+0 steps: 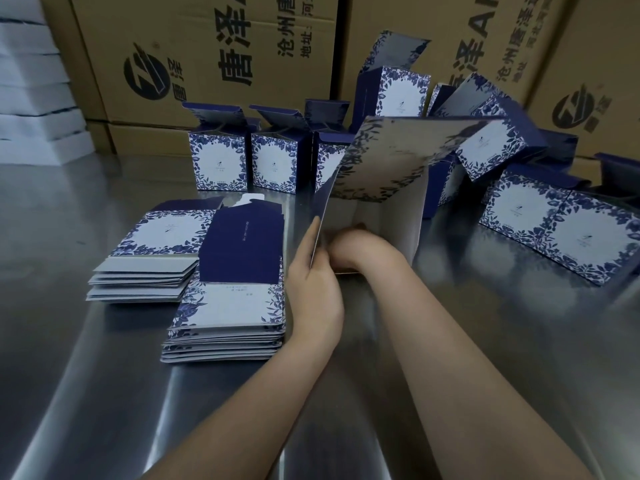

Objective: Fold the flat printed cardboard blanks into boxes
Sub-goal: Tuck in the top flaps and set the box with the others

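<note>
Head view, mid-batch. The blank in hand (391,161) stands at centre on the steel table (104,375). It's popped open into a sleeve and the end flaps aren't closed yet. My left hand (313,282) pinches its left wall near the bottom edge. My right hand (353,247) is down at the sleeve's base and blurred, so I can't tell whether it's grasping anything.

Done: row of boxes (221,157) at 11 o'clock with lids up, plus a box pile (498,147) from 1 to 3 o'clock.

Left: near stack (228,306) and far stack (156,251) of flat blanks at 9 o'clock. I'd judge about half done, but I can't get an exact count.
</note>
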